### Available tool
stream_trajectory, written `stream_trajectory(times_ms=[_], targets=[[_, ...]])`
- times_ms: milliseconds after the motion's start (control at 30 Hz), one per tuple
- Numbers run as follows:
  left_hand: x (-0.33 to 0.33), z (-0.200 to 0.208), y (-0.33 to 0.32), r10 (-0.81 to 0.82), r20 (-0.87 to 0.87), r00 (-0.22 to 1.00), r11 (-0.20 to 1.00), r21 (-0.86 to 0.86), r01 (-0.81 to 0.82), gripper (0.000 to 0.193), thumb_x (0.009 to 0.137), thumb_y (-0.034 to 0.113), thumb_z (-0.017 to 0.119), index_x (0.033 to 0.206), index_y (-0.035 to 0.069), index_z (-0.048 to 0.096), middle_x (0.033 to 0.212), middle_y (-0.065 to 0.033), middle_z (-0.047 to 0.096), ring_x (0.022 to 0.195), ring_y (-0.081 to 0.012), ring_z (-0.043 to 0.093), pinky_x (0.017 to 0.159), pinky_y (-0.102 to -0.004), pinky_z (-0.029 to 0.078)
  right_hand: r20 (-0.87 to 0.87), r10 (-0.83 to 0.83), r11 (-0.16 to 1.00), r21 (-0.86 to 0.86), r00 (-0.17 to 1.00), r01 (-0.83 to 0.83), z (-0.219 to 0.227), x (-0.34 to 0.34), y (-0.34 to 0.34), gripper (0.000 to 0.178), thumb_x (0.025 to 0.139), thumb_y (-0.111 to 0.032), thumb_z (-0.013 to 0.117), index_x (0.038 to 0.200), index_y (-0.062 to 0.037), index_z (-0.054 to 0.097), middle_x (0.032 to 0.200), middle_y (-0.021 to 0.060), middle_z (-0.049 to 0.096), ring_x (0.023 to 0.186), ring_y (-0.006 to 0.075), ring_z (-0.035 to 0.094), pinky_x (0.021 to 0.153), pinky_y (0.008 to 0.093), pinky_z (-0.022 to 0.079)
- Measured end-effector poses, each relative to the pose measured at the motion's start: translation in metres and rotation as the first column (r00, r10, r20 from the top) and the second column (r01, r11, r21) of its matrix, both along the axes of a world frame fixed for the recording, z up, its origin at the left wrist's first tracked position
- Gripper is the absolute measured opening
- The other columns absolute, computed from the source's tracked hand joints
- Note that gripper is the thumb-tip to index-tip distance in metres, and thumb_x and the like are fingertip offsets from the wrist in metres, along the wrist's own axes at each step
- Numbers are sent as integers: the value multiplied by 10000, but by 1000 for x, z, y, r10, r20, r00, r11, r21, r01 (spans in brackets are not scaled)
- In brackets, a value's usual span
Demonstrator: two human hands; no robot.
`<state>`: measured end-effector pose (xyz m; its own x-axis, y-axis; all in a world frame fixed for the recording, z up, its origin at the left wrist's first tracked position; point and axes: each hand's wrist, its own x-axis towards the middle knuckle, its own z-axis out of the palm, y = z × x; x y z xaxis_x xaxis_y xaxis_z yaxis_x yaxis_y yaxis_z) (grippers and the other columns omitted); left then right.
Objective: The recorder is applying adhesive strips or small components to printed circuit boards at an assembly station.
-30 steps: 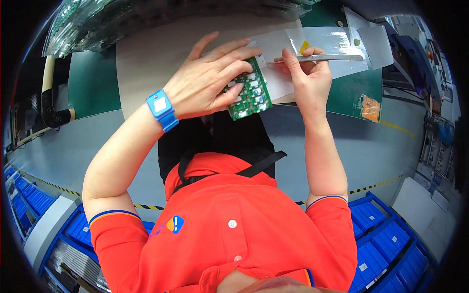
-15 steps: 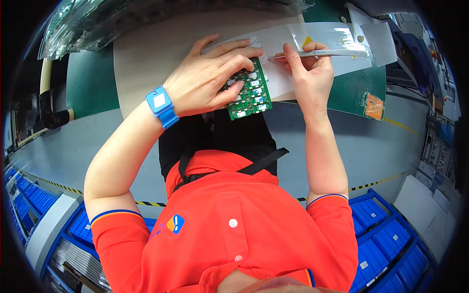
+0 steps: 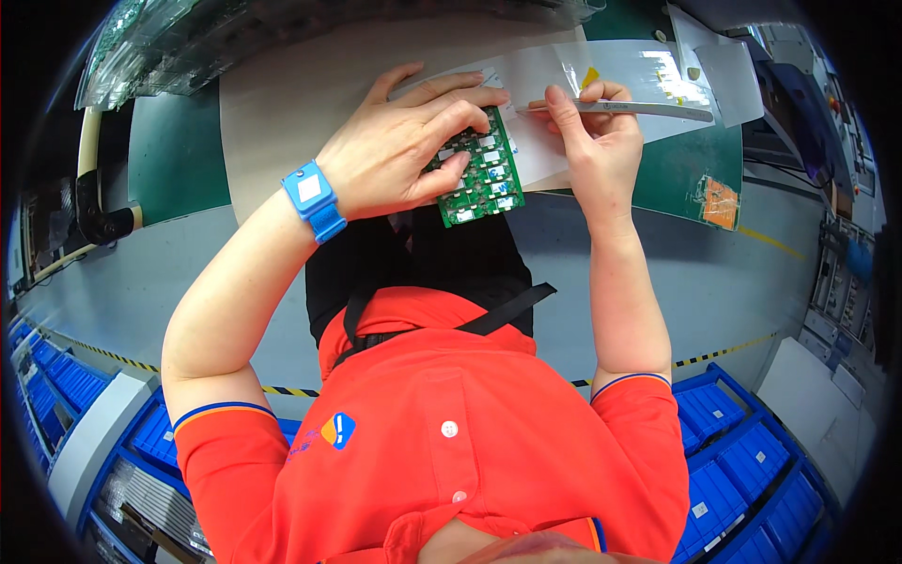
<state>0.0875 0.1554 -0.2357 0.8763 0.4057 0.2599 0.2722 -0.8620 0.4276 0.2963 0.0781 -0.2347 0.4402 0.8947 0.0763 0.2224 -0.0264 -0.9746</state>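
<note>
A green circuit board (image 3: 481, 180) with rows of small white pieces lies at the near edge of the bench, its near end sticking out over the edge. My left hand (image 3: 404, 141) rests over its left side, thumb and forefinger on the board, the other fingers stretched past its far end. In my right hand (image 3: 599, 141) is a pair of metal tweezers (image 3: 648, 109), gripped between thumb and fingers. The tips point left toward the board's far right corner, a little apart from it; whether they hold anything is too small to tell.
White sheets (image 3: 550, 150) and brown paper (image 3: 282, 122) cover part of the green bench top (image 3: 178, 160). A yellow scrap (image 3: 590, 77) lies beyond my right hand. Clear plastic packaging (image 3: 150, 56) is stacked at the far left; an orange label (image 3: 720, 204) sits at the right corner. Blue bins (image 3: 723, 489) stand behind me.
The board and my left hand have shifted very slightly. The tweezers' rear end has dipped a little toward me, while both hands keep their grip.
</note>
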Motion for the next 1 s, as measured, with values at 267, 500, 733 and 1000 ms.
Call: stream_trajectory(times_ms=[267,500,733,1000], targets=[[0,3,0,-19,-17,1000,1000,-24,19,260,849,123,566,1094,129,478,1423,-43,493,1371,-281,382,1128,-530,207,65,79,996,38,995,-81,2,2,-3,257,882,-124,722,914,-75,472,827,78,690,773,97,653,714,198,488],[1,0,0,2,0,1000,1000,28,-2,262,827,177,561,1079,139,503,1386,7,521,1344,-218,421,1105,-529,256,25,163,983,80,986,-164,0,7,-9,255,879,-85,716,887,-74,462,815,75,677,768,105,650,705,225,507],[1,0,0,6,-2,1000,1000,24,-6,265,822,179,562,1078,137,511,1384,6,522,1343,-217,420,1103,-533,256,-23,160,962,227,987,-151,11,-2,-12,247,889,-108,710,891,-68,466,812,75,672,779,125,659,713,220,499],[1,-2,-1,11,13,1000,1000,25,-11,259,831,190,567,1081,141,519,1376,4,527,1346,-213,415,1102,-534,258,42,-15,998,57,999,13,0,-2,-9,231,896,-167,712,966,-66,516,839,71,685,777,95,661,715,189,483]])
